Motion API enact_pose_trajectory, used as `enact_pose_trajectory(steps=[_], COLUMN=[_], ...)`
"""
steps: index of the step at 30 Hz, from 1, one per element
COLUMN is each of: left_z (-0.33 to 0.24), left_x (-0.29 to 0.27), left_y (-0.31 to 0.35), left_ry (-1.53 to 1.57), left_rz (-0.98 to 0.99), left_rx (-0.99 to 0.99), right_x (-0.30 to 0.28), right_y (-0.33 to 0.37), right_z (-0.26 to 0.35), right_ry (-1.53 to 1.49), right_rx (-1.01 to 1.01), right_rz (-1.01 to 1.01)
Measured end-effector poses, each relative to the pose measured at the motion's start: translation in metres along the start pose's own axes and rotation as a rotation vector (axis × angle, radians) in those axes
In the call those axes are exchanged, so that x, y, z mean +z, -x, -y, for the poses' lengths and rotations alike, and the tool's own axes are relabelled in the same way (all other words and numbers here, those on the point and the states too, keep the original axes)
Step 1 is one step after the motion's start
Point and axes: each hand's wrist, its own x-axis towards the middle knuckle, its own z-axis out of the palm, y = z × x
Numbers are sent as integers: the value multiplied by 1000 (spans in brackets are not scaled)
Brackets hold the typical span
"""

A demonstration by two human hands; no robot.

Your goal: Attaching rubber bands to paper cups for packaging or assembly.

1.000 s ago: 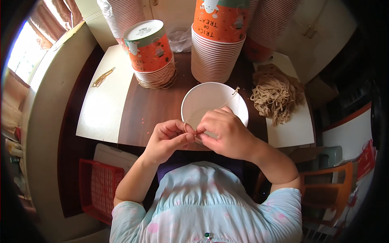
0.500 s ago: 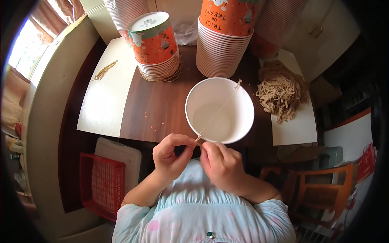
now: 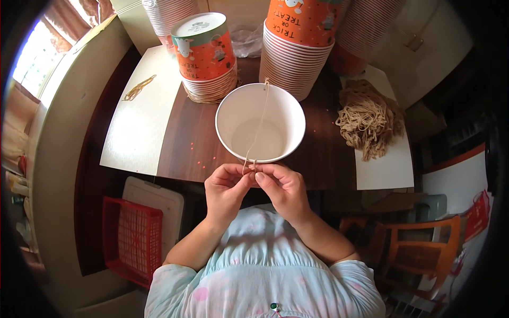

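A white paper bucket [image 3: 228, 124] stands mouth up at the table's front edge. From a knot at its far rim, a thin tan cord [image 3: 261, 121] runs across the mouth to the near rim. There my left hand [image 3: 227, 188] pinches the cord between thumb and fingers. Right beside it, my right hand [image 3: 283, 190] pinches the same cord, fingertips almost touching the left ones. A small loop or knot shows at the fingertips; its exact form is too small to make out.
Behind stand a short stack of orange printed buckets [image 3: 204, 55] and a taller stack [image 3: 293, 58], both upside down. A heap of tan cords [image 3: 368, 119] lies at the right, a few cords [image 3: 139, 88] at the left. A red plastic basket [image 3: 132, 241] is below left, a wooden chair [image 3: 419, 249] below right.
The bucket has shifted left and slightly away, turning so its far knot moved left. The cord, taut before, now hangs slacker. Both hands have moved slightly up and left, still pinching it.
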Motion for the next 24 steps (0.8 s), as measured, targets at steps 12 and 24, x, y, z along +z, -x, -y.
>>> enact_pose_trajectory(steps=[12, 24], left_z=[-6, -12], left_x=[5, 6], left_y=[1, 0], left_ry=[-255, -784], left_rz=[-37, 41], left_rx=[204, 514], right_x=[3, 5], right_y=[-8, -5], right_z=[-10, -15], right_ry=[-699, -741], right_rx=[308, 346], right_rz=[23, -51])
